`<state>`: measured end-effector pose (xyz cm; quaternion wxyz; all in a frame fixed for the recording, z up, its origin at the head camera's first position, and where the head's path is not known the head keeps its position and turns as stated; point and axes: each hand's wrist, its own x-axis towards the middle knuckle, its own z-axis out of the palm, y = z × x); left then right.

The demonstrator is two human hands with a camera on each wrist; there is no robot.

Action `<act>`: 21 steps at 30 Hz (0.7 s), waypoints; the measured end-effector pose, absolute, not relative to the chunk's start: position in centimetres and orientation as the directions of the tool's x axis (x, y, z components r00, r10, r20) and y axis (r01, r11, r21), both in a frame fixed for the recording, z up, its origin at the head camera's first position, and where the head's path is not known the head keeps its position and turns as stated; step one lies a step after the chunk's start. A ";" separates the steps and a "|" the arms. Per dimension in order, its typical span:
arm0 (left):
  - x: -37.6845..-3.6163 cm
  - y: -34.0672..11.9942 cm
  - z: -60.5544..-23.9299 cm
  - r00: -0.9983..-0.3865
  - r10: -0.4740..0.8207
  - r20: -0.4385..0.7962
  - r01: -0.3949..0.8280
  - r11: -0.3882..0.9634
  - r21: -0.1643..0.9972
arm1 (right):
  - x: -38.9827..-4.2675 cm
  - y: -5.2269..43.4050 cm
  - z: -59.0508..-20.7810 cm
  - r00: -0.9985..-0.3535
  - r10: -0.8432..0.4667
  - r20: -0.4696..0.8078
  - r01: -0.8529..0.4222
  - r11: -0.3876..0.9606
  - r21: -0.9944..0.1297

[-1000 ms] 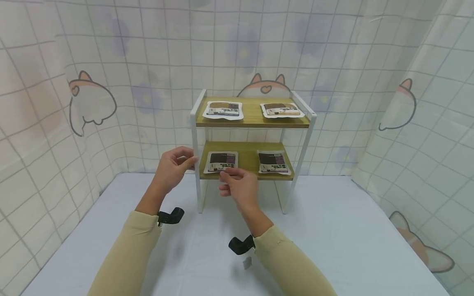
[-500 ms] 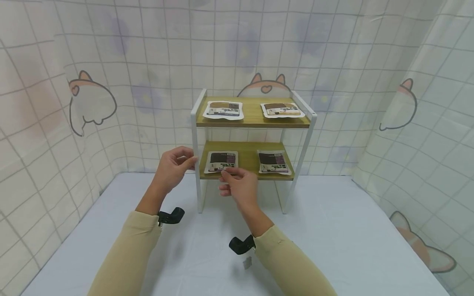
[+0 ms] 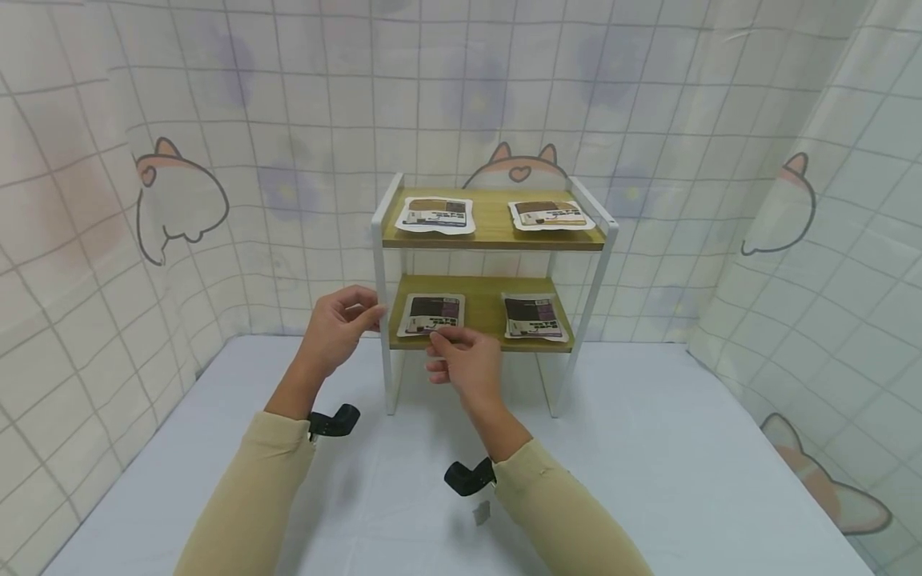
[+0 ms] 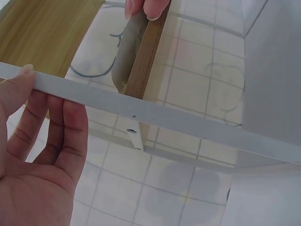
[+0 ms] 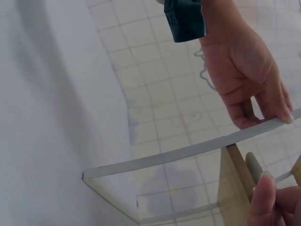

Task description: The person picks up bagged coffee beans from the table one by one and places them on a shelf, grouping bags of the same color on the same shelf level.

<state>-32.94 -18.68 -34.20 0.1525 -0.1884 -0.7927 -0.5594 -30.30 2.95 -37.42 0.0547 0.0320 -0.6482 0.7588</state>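
Soft, even, bright light fills the head view, with only faint shadows under the sleeves on the white worktop (image 3: 648, 464) and no glare. Grid lines bow at the edges from wide-lens distortion. Both wrist views are dimmer, the nearest fingers blurred.

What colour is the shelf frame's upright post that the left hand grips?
White; the post held by the left hand shows best in the head view.
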 end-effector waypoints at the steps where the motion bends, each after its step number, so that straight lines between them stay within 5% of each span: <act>1: -33.0 -18.7 -34.2 -0.882 0.129 0.453 0.469 0.303 0.829 | -30.3 3.0 -37.4 -0.992 0.042 0.121 -0.126 -0.156 -0.980; 21: -32.9 -18.7 -34.1 -0.885 0.135 0.445 0.465 0.294 0.835 | -30.4 2.9 -37.7 -0.992 0.052 0.117 -0.124 -0.171 -0.977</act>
